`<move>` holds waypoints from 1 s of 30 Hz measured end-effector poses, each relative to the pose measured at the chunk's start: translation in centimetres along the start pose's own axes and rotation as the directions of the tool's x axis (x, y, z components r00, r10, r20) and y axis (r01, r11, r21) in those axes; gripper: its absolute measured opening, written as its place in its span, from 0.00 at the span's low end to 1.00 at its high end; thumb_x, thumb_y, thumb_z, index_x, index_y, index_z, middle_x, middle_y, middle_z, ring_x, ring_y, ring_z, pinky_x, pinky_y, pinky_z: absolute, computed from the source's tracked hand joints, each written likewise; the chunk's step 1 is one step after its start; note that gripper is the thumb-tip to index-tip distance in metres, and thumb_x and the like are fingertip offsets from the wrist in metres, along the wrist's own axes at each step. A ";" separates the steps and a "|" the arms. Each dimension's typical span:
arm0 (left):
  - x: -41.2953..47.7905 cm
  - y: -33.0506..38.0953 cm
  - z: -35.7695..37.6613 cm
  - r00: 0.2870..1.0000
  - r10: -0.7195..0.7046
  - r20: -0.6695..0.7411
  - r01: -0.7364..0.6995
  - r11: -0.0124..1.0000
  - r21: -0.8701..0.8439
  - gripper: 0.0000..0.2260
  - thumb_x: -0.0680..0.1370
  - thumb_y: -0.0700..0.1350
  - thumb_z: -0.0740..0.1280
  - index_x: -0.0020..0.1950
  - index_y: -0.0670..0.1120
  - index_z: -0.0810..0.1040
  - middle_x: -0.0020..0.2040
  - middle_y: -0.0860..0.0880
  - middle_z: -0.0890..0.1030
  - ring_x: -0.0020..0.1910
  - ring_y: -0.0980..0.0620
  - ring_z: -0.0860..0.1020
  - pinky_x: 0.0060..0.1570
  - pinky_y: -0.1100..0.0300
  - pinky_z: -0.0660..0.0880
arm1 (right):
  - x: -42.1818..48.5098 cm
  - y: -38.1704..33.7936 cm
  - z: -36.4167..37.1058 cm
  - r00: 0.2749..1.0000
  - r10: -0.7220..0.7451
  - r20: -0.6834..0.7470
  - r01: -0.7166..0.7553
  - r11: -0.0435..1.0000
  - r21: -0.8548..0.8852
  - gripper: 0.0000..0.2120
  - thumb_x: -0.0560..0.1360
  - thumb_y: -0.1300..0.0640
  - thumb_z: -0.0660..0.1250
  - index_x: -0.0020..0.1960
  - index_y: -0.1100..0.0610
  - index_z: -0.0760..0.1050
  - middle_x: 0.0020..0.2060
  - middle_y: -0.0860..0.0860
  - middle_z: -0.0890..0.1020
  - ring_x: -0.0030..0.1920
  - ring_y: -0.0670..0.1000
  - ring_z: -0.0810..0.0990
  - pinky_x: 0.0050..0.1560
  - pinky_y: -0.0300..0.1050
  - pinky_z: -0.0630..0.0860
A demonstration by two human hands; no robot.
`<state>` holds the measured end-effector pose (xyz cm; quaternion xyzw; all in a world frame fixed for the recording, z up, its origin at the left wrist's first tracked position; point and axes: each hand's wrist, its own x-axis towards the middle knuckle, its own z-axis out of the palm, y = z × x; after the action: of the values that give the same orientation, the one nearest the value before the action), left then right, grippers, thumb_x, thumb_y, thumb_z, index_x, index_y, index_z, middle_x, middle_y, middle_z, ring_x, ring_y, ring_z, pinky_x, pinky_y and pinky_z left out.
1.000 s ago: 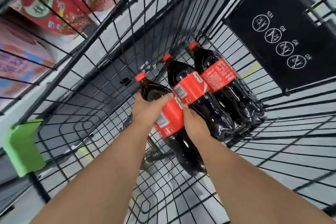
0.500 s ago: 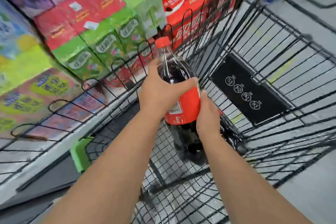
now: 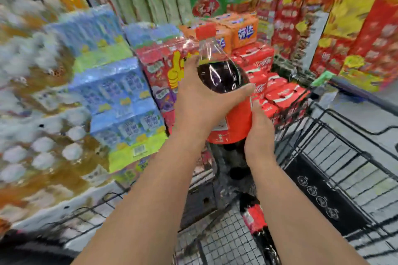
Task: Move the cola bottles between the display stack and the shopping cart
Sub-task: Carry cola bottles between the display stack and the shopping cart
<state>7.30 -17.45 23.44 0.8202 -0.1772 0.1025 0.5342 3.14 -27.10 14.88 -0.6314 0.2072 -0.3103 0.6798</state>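
A large cola bottle [image 3: 221, 75] with a red cap and red label stands upright in the air above the black wire shopping cart [image 3: 336, 148]. My left hand [image 3: 200, 101] grips its shoulder, thumb across the front. My right hand [image 3: 259, 133] holds the label's right side from below. Another cola bottle [image 3: 256, 223] lies on the cart floor, partly hidden by my right forearm. The display stack of red cola packs [image 3: 277, 94] rises just beyond the cart's far end.
Blue and green drink packs [image 3: 120, 101] are stacked at the left, orange packs [image 3: 241, 32] behind the bottle, red and yellow boxes [image 3: 349, 38] at the right. The cart's black info flap [image 3: 318, 195] hangs at lower right. The picture is motion-blurred.
Both hands lifted the bottle out of the cart from beside the other bottles and raised it higher, toward the display stack. The view swung up from the cart floor to the shelves.
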 end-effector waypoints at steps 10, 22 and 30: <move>-1.7 2.9 -16.2 0.968 0.077 -0.240 -0.068 0.997 0.047 0.47 0.62 0.60 0.79 0.76 0.55 0.61 0.60 0.57 0.73 0.47 0.70 0.72 0.48 0.77 0.65 | -6.6 -7.6 11.8 0.969 -0.168 0.179 0.137 0.975 0.172 0.17 0.75 0.38 0.55 0.38 0.35 0.81 0.34 0.36 0.83 0.37 0.35 0.78 0.44 0.37 0.75; -11.2 -1.9 -41.7 0.888 0.130 -0.441 -0.029 0.973 0.229 0.45 0.61 0.61 0.80 0.74 0.56 0.63 0.55 0.61 0.72 0.55 0.61 0.76 0.46 0.81 0.67 | -27.5 -10.1 30.4 0.902 -0.138 0.409 0.009 0.953 0.303 0.19 0.74 0.38 0.55 0.33 0.40 0.80 0.32 0.35 0.81 0.36 0.34 0.76 0.41 0.31 0.71; -18.8 -6.4 -57.0 0.806 0.153 -0.572 0.089 0.924 0.371 0.47 0.59 0.66 0.77 0.73 0.59 0.62 0.61 0.58 0.73 0.58 0.63 0.73 0.53 0.78 0.66 | -42.2 -10.4 41.7 0.781 -0.075 0.620 -0.180 0.924 0.338 0.18 0.72 0.36 0.57 0.41 0.43 0.83 0.39 0.40 0.85 0.43 0.39 0.81 0.46 0.45 0.75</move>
<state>-6.21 40.31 34.60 0.8316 0.0071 0.3941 0.3913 -0.88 32.04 25.34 -0.5486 -0.0748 -0.0991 0.8268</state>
